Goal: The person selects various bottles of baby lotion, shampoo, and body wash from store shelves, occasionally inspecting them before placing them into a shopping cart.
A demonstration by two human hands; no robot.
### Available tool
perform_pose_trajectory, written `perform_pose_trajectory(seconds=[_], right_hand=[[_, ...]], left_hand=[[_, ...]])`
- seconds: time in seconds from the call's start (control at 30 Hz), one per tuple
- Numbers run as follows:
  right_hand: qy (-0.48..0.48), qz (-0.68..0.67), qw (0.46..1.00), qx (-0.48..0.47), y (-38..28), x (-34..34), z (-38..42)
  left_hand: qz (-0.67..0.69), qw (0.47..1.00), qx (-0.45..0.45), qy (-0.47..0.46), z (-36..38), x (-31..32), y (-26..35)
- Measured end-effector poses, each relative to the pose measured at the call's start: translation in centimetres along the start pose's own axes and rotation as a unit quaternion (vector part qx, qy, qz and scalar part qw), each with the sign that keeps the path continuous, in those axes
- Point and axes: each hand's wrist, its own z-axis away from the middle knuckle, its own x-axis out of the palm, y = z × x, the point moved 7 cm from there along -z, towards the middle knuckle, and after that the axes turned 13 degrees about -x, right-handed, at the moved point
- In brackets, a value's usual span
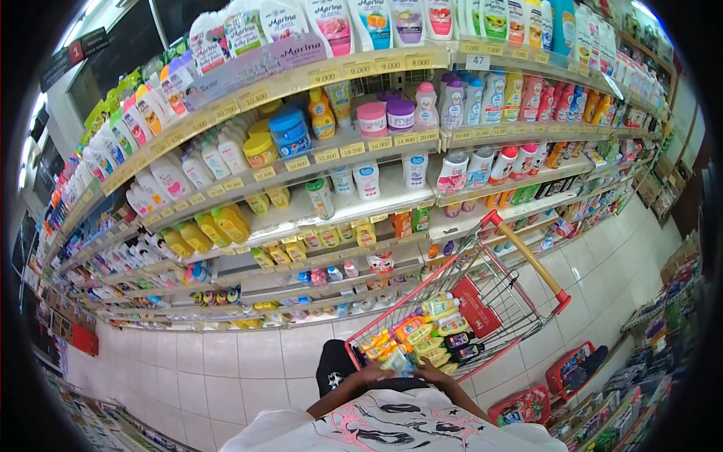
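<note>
A person in a white printed shirt [392,426] stands in a shop aisle, low in the frame just right of centre, with both hands together over the near end of a red wire shopping cart [482,301]. The left hand [370,374] and right hand [435,374] meet around a small pale packet [397,364], which sits between them at the bottom centre, just above the cart's load. Both hands appear curled about the packet; how firmly each grips cannot be told, as the fingers are small and partly hidden.

The packet looks light and soft-sided, likely a pouch or wrapped bundle with a slick plastic skin. It would probably give under pressure, so a hold across its flat faces or by its edges seems safer than a pinch at one corner.

Beneath the hands, yellow and orange bottles [429,331] lie heaped in the cart, touching one another. Shelves [361,151] of lotions and toiletries fill the upper half of the frame, and white floor tiles [226,354] spread at lower left.
</note>
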Motion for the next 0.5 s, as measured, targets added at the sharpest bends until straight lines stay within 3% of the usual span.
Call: perform_pose_trajectory(seconds=[0.03, 0.07, 0.1, 0.13, 0.17, 0.2, 0.23, 0.27, 0.3, 0.37, 0.47, 0.5], right_hand=[[-0.005, 0.013, 1.0, 0.014, -1.6, -0.4, -0.1], [-0.031, 0.09, 0.99, -0.104, -2.6, -1.1, -2.9], [-0.063, 0.099, 0.98, -0.158, -4.9, -1.1, -4.0], [-0.096, 0.107, 0.968, -0.205, -8.9, -1.3, -5.1], [0.026, 0.017, 0.969, -0.244, -15.8, -2.1, -2.6], [0.026, -0.029, 0.97, -0.24, -18.1, -2.5, -3.6], [0.08, -0.051, 0.964, -0.247, -24.1, -2.4, -1.0], [0.011, -0.112, 0.949, -0.296, -29.2, -1.6, 0.1], [0.022, -0.123, 0.944, -0.304, -33.6, -1.3, 1.7], [-0.016, -0.103, 0.94, -0.325, -38.2, -1.1, 2.4], [-0.098, -0.077, 0.928, -0.352, -42.6, -0.2, 3.2], [-0.087, -0.069, 0.907, -0.407, -44.7, 0.1, 4.5]], left_hand=[[0.061, 0.98, 0.062, 0.181, 2.0, -2.2, 1.1], [0.023, 0.964, 0.075, 0.253, 2.6, -4.5, 1.8], [0.004, 0.922, 0.179, 0.344, 6.4, -5.9, 4.8], [0.046, 0.908, 0.199, 0.365, 11.0, -6.4, 8.1], [0.028, 0.858, 0.312, 0.408, 16.4, -6.7, 12.0], [-0.066, 0.77, 0.353, 0.527, 19.4, -7.1, 13.9], [-0.043, 0.769, 0.337, 0.541, 23.4, -7.3, 16.4], [-0.023, 0.763, 0.323, 0.56, 27.6, -7.4, 18.5], [-0.013, 0.762, 0.32, 0.563, 29.1, -7.5, 19.4], [0.019, 0.677, 0.36, 0.642, 32.9, -8.4, 20.6], [0.067, 0.661, 0.377, 0.645, 35.8, -9.0, 21.2], [0.155, 0.669, 0.427, 0.588, 36.4, -9.2, 21.2]])
